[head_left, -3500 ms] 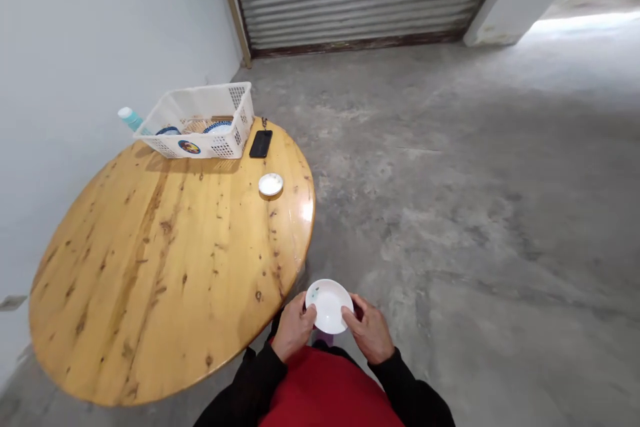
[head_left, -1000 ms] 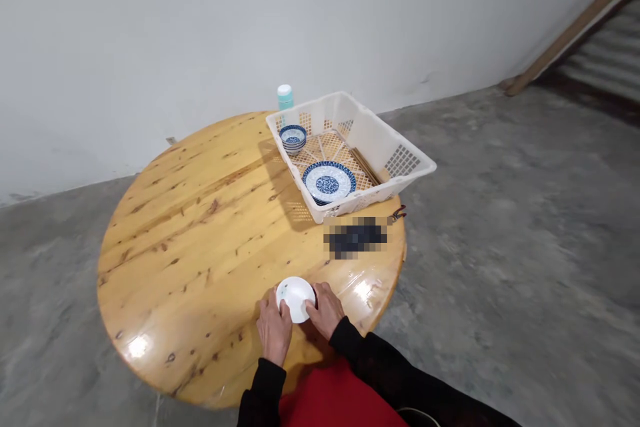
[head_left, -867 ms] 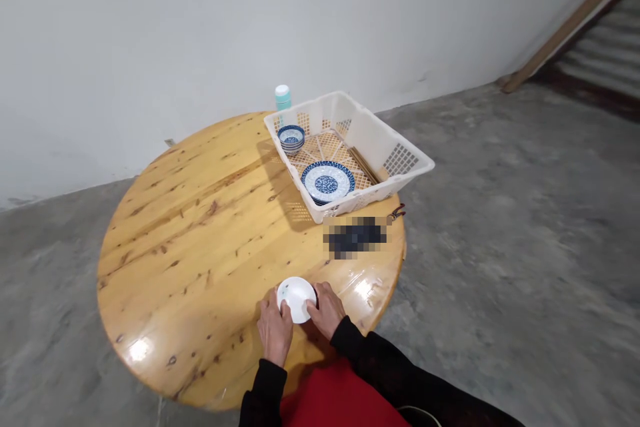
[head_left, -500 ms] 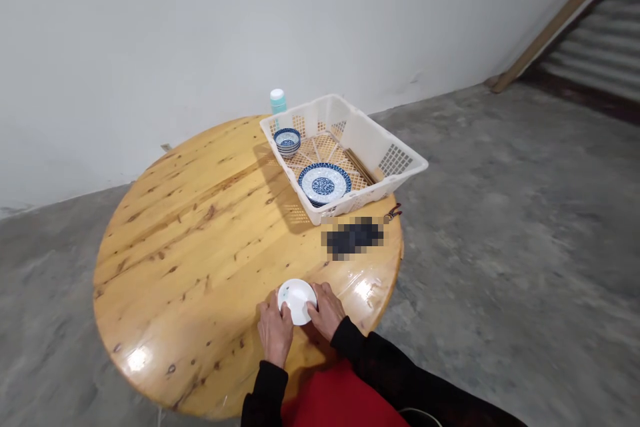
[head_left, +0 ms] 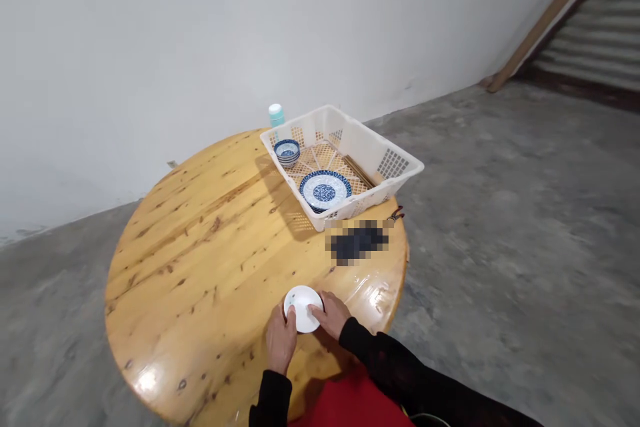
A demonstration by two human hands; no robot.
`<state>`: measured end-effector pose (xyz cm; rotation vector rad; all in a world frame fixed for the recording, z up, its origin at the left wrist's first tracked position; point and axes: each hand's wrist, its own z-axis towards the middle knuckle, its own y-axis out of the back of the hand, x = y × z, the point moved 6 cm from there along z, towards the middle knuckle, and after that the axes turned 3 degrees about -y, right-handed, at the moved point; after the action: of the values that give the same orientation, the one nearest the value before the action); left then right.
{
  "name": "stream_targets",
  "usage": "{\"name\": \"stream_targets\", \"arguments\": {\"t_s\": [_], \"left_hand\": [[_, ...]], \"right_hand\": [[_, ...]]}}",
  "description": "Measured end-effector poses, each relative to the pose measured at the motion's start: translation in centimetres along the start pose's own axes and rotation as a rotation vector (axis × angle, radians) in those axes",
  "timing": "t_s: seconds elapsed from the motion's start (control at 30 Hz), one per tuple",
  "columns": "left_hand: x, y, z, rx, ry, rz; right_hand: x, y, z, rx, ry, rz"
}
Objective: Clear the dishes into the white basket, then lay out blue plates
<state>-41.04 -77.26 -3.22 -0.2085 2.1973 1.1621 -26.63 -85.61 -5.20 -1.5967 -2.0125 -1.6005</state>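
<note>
Gripping the bowl [head_left: 303, 309], my left hand [head_left: 281, 339] and right hand [head_left: 334, 315] are now working over table [head_left: 215, 280], not floor [head_left: 500, 247], putting it nearer the basket [head_left: 360, 143].

- The left hand [head_left: 281, 341] holds one side of a small white bowl [head_left: 304, 313], its thumb over the rim.
- The right hand [head_left: 334, 317] holds the other side, its thumb also reaching over the rim.
- Both hands are above the near part of a round wooden table [head_left: 200, 273].
- A white plastic basket [head_left: 393, 181] stands near the table's far right edge.
- Inside it are stacked blue-and-white bowls [head_left: 287, 152] in a corner, blue-and-white plates [head_left: 325, 191] and thin brown sticks [head_left: 358, 171].
- A light-blue bottle [head_left: 276, 115] with a white cap stands just behind the basket.
- A dark object [head_left: 358, 242], blurred out, lies between the basket and the white bowl.
- Beside it, a red-handled tool [head_left: 397, 213] lies at the table edge.
</note>
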Motion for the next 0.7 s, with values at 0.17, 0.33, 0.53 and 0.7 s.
{"name": "stream_targets", "arguments": {"t_s": [0.17,0.33,0.53,0.7], "left_hand": [[0.8,-1.0,0.2,0.003,0.044,-0.273],[1.9,-1.6,-1.5,0.013,0.075,-0.585],[2.8,-2.4,-5.7,-0.007,0.134,-0.697],[2.7,-2.8,-8.7,-0.141,0.243,-0.725]], "right_hand": [[-0.1,-0.5,0.5,-0.044,-0.027,0.066],[0.2,0.6,-1.3,-0.114,0.048,0.191],[0.2,1.7,-4.4,-0.063,0.11,0.249],[-0.6,1.9,-6.1,0.037,0.152,0.194]]}}
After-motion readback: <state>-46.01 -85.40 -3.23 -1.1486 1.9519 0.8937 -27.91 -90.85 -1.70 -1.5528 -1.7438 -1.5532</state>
